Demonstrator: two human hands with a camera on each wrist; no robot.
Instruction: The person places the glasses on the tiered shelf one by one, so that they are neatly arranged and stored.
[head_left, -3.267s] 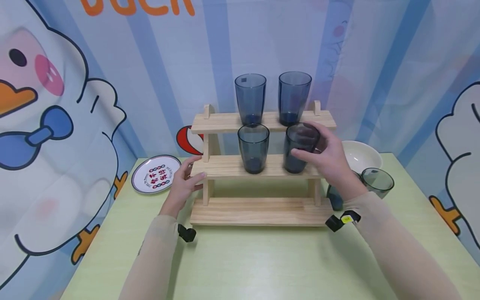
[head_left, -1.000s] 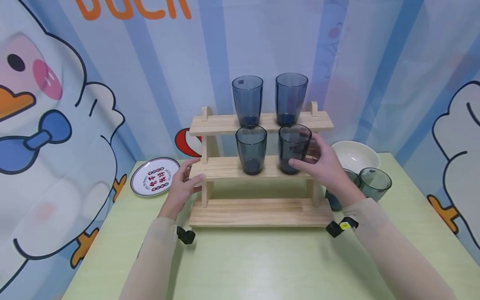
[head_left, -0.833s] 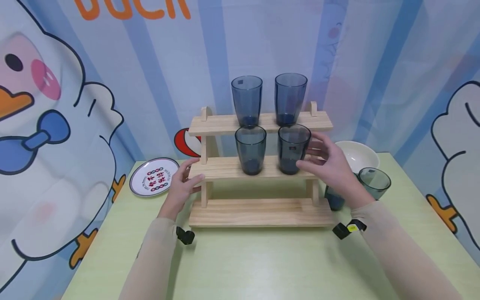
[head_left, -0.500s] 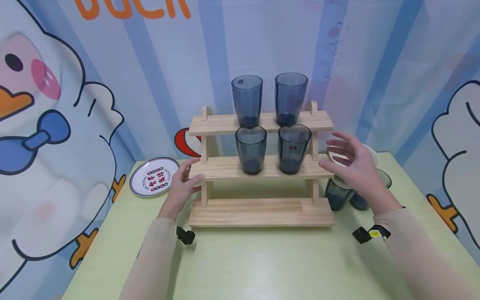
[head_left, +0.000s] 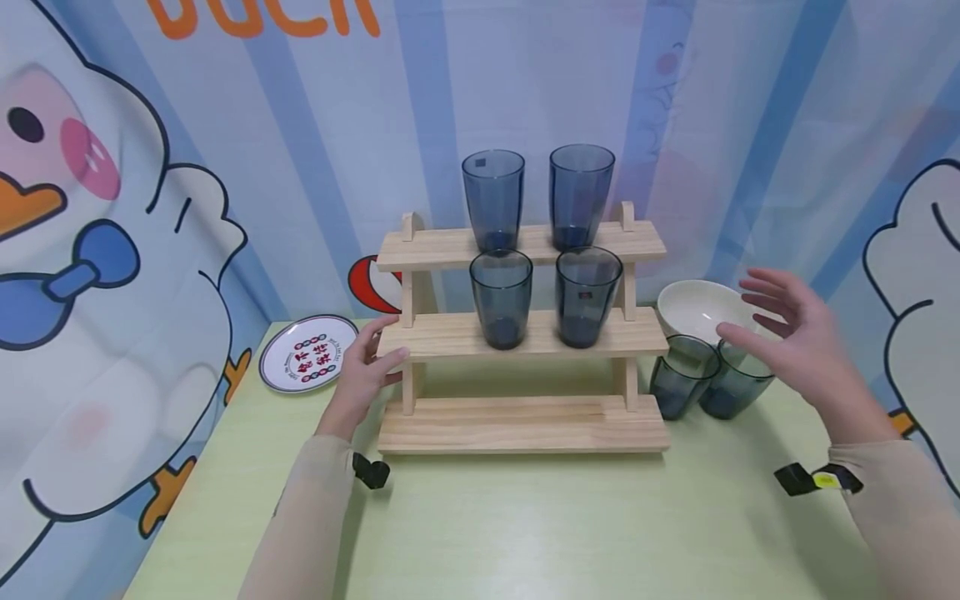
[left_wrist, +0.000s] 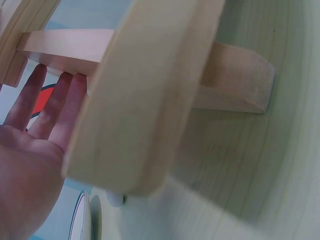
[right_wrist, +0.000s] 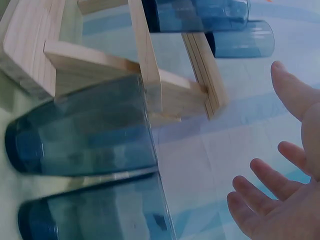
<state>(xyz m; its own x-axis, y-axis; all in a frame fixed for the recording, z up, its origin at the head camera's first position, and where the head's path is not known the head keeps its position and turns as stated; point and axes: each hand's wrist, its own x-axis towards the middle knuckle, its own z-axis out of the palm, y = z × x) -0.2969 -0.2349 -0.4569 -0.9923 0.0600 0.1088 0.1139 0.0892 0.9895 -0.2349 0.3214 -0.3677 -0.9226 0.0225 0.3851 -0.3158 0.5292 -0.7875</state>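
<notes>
A three-tier wooden display rack point(head_left: 525, 423) stands on the table. My left hand point(head_left: 363, 372) grips the left end of its middle shelf, thumb at the front; in the left wrist view its straight fingers point(left_wrist: 52, 107) touch the upright. Two blue-grey glass tumblers stand on the top tier, and two more, including a right-hand tumbler point(head_left: 587, 300), on the middle tier. The bottom tier is bare. My right hand point(head_left: 806, 343) hovers with spread fingers, holding nothing, near two tumblers on the table right of the rack: a left one point(head_left: 678, 387) and a right one point(head_left: 729, 390).
A white bowl point(head_left: 693, 304) sits behind the two table tumblers. To the left of the rack lies a white plate point(head_left: 279, 358) with red characters. A cartoon duck curtain point(head_left: 337, 150) hangs behind the light green table point(head_left: 517, 525).
My right hand has let go of the right tumbler on the middle shelf and moved right, past the rack. That tumbler stands a little further left. My left hand has stayed in place.
</notes>
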